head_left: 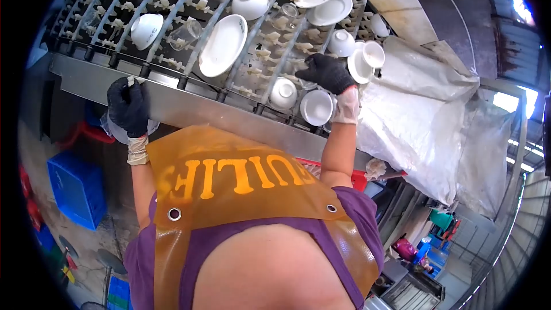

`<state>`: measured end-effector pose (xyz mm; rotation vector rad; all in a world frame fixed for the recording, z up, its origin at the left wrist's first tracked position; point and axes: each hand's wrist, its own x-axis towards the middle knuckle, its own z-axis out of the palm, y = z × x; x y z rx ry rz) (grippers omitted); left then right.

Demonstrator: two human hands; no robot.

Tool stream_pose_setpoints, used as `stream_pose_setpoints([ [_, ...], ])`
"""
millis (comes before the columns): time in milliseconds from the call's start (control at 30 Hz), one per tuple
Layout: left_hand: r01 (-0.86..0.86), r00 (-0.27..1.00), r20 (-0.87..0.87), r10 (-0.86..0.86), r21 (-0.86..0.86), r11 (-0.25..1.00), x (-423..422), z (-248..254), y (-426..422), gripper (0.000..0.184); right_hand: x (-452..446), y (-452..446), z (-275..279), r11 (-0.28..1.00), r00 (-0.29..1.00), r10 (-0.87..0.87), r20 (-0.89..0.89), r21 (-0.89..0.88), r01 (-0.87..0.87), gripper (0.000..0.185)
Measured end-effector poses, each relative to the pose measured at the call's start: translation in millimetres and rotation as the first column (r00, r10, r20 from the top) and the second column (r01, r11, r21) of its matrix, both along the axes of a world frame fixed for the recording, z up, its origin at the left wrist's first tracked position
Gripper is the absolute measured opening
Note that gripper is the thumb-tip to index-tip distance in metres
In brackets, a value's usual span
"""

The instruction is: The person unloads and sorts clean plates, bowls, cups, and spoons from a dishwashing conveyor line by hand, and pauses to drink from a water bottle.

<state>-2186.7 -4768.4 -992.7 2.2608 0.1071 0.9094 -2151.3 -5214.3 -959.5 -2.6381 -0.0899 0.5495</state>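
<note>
Both my hands wear dark gloves. My left hand is at the metal edge of a slatted rack, its fingers closed on a small pale scrap. My right hand reaches over the rack with fingers bent; a clear glass lies partly hidden beneath it. Just below that hand sit a white bowl and a smaller bowl. Beside its wrist are stacked white dishes. An oval white plate leans among the pegs further left, near a bowl and a clear glass.
More plates and a bowl stand on the far part of the rack. Plastic sheeting hangs at the right. A blue crate is on the floor at the left. Another person is far off, lower right.
</note>
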Motion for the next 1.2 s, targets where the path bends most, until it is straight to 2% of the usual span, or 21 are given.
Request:
stream_pose_setpoints([
  [33, 0.004, 1.0, -0.024, -0.005, -0.029, 1.0, -0.7, -1.9, -1.7, 0.013, 2.3, -3.2, -2.6, 0.985, 0.995, -0.046, -0.09, -0.17, 0.031, 0.06],
  [133, 0.026, 1.0, 0.008, -0.026, -0.109, 0.994, -3.0, 1.4, -13.0, 0.012, -9.1, -16.5, -46.1, 0.891, 0.838, -0.391, 0.38, -0.073, 0.449, 0.059],
  [200, 0.002, 1.0, 0.002, -0.002, -0.063, 0.998, -3.6, 4.2, -18.6, 0.012, -25.6, -22.3, -22.8, 0.881, 0.863, -0.473, 0.181, 0.079, 0.466, 0.055],
  [233, -0.005, 1.0, -0.019, 0.005, -0.012, 1.0, -6.4, 5.8, -19.0, 0.012, -40.0, -45.6, -44.6, 0.924, 0.927, -0.352, 0.127, 0.209, 0.322, 0.052],
  [333, -0.006, 0.999, -0.041, 0.01, 0.105, 0.994, -7.8, 3.5, -19.7, 0.011, -79.2, -57.2, -40.0, 0.957, 0.964, -0.191, -0.183, 0.185, 0.224, 0.04],
  [367, 0.012, 0.999, -0.051, -0.007, 0.1, 0.995, -8.9, -0.3, -20.7, 0.011, -89.4, -56.8, -53.8, 0.983, 0.983, -0.175, -0.058, -0.071, 0.171, 0.034],
  [400, 0.036, 0.999, -0.03, -0.035, 0.01, 0.999, -9.0, -4.0, -20.6, 0.011, -102.3, -55.7, -65.2, 0.956, 0.955, -0.286, 0.083, 0.087, 0.279, 0.03],
  [467, 0.066, 0.998, -0.009, -0.066, -0.074, 0.995, -10.0, -3.5, -25.3, 0.011, -117.0, -31.1, -31.5, 0.948, 0.878, -0.306, 0.368, 0.028, 0.318, 0.031],
  [500, 0.039, 0.998, -0.04, -0.04, -0.025, 0.999, -10.7, 0.4, -27.9, 0.012, -120.2, -28.9, -35.7, 0.968, 0.729, -0.205, 0.653, 0.027, 0.249, 0.038],
  [533, 0.013, 0.998, -0.067, -0.011, 0.025, 1.0, -11.0, 3.0, -30.5, 0.012, -119.9, -18.6, -18.2, 0.938, 0.714, -0.281, 0.641, 0.027, 0.345, 0.046],
  [600, 0.032, 0.997, -0.066, -0.031, 0.01, 0.999, -12.2, -1.1, -29.7, 0.013, -126.3, -16.6, -24.8, 0.931, 0.708, -0.031, 0.706, -0.236, 0.277, 0.044],
  [667, 0.052, 0.995, -0.082, -0.048, 0.044, 0.998, -13.5, -1.2, -31.9, 0.012, -134.5, -25.7, -22.6, 0.964, 0.818, 0.16, 0.552, -0.267, -0.008, 0.029],
  [733, 0.038, 0.996, -0.085, -0.038, 0.0, 0.999, -14.7, -8.3, -34.2, 0.011, -125.8, -47.9, -29.9, 0.988, 0.87, -0.143, 0.472, 0.02, 0.152, 0.021],
  [767, 0.042, 0.997, -0.068, -0.043, -0.015, 0.999, -15.2, -8.9, -37.4, 0.011, -107.6, -59.7, -34.7, 0.952, 0.655, -0.295, 0.696, 0.155, 0.263, 0.019],
  [800, 0.051, 0.997, -0.052, -0.052, -0.027, 0.998, -16.2, -6.9, -39.1, 0.011, -90.0, -80.6, -32.0, 0.906, 0.625, -0.343, 0.701, 0.072, 0.418, 0.027],
  [867, 0.039, 0.994, -0.105, -0.031, 0.066, 0.997, -21.7, 3.2, -45.7, 0.012, -50.4, -121.8, -35.8, 0.824, 0.532, -0.132, 0.836, -0.206, 0.527, 0.061],
  [933, 0.019, 0.985, -0.171, -0.022, -0.02, 1.0, -22.5, 1.4, -47.4, 0.014, -12.0, -179.5, -85.1, 0.787, 0.58, -0.149, 0.801, -0.259, 0.559, 0.068],
  [1000, -0.047, 0.974, -0.22, 0.046, -0.001, 0.999, -25.2, 3.5, -51.1, 0.016, 13.4, -196.7, -84.4, 0.715, 0.623, -0.55, 0.557, -0.073, 0.696, 0.062],
  [1033, -0.042, 0.978, -0.204, 0.048, 0.036, 0.998, -26.3, 8.1, -57.1, 0.016, 24.0, -219.9, -100.7, 0.796, 0.601, -0.436, 0.67, -0.023, 0.604, 0.052],
  [1133, 0.003, 0.99, -0.138, -0.01, -0.05, 0.999, -25.2, -10.3, -50.1, 0.016, 51.9, -202.5, -66.1, 0.829, 0.517, -0.531, 0.671, 0.285, 0.482, 0.048],
  [1200, -0.008, 0.992, -0.127, 0.009, 0.004, 1.0, -25.8, -17.2, -49.6, 0.013, 74.9, -182.1, -61.1, 0.685, 0.506, -0.709, 0.49, 0.648, 0.333, 0.048],
])
